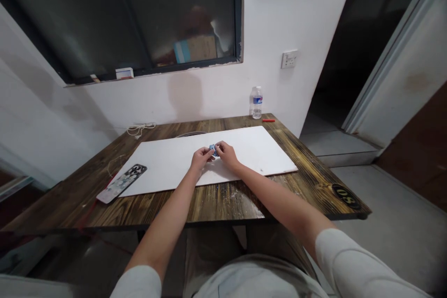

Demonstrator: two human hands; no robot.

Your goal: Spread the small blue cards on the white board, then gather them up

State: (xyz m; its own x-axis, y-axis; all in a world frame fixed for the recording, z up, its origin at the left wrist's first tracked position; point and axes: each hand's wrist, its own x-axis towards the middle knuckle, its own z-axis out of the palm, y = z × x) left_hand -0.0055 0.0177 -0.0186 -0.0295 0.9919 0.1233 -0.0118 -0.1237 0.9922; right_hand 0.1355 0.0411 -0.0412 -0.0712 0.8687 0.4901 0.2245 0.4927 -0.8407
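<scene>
Between my two hands is a small blue and white patterned piece (pixel 213 149); its kind is too small to make out. My left hand (pixel 201 157) pinches it from the left, fingers closed. From the right, my right hand (pixel 225 151) grips the same piece with thumb and fingers bent round it. Both hands are just over a white board (pixel 167 163) that lies on the wooden table (pixel 223 200). My fingers cover part of the piece.
A phone in a patterned case (pixel 122 183) lies across the board's left edge. At the back stand a water bottle (pixel 257 103) and, beside it, a red stick-like item (pixel 268 120). A white cable (pixel 139 128) lies at the back left. A wall with a window (pixel 139 14) rises behind.
</scene>
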